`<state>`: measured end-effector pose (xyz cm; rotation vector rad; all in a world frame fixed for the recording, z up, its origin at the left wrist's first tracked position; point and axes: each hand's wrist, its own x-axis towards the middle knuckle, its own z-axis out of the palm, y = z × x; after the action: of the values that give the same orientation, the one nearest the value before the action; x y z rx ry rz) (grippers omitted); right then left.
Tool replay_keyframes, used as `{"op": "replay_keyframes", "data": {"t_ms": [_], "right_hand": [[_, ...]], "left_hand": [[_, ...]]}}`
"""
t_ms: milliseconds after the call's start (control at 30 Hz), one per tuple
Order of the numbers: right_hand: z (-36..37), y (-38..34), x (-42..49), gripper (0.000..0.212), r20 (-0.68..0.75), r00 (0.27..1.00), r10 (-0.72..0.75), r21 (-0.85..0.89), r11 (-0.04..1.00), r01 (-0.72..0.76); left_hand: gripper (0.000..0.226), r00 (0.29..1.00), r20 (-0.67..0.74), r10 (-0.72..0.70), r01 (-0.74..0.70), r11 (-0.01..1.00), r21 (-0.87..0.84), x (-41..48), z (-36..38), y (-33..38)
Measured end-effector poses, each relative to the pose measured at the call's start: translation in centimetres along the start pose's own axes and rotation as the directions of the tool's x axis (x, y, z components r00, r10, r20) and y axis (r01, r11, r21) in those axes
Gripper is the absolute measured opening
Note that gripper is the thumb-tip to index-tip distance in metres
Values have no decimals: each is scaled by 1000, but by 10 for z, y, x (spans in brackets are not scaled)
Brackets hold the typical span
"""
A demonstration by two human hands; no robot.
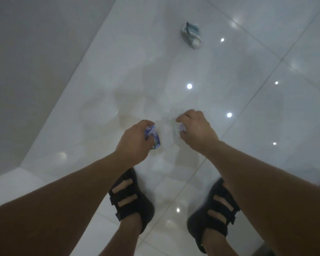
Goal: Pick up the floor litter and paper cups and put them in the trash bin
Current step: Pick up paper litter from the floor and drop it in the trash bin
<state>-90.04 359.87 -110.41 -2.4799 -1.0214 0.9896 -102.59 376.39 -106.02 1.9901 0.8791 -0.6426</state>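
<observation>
Indoor room of unclear kind: glossy white floor tiles [201,74], plain wall [35,52].

Both arms stretched out and down, backs of the hands up. Left hand [135,143] is curled tight around a blue wrapper [152,137]. Right hand [196,130], just beside the wrapper, has fingers bunched over a small scrap [182,128].
</observation>
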Motion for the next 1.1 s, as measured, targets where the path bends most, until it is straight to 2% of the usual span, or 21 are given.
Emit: {"op": "replay_keyframes", "data": {"t_ms": [233,333,467,600,700,833,1033,1100], "right_hand": [[-103,-48,-71,34,-69,989,132,217,970,-114],[-165,-61,-114,33,-111,975,191,202,965,-166],[-254,-80,-181,33,-160,957,241,185,960,-211],[-337,-106,-251,35,-223,931,289,167,952,-256],[-384,-133,-303,37,-266,901,344,185,935,-303],[-419,-178,-370,38,-332,820,466,238,883,-405],[-409,-254,-480,36,-366,636,680,402,731,-550],[-398,-277,-523,38,-361,553,751,474,658,-585]], "left_hand": [[40,997,21,72,-74,987,142,-46,-58,101],[36,991,33,133,-137,978,158,-88,-88,167],[20,972,12,235,-235,964,121,-157,-123,252],[17,946,18,325,-323,931,172,-220,-153,324],[21,912,75,402,-409,887,213,-266,-169,366],[26,853,186,488,-522,810,266,-326,-185,404],[26,738,371,564,-666,696,269,-415,-199,432],[28,689,446,571,-712,648,270,-450,-195,433]]}}
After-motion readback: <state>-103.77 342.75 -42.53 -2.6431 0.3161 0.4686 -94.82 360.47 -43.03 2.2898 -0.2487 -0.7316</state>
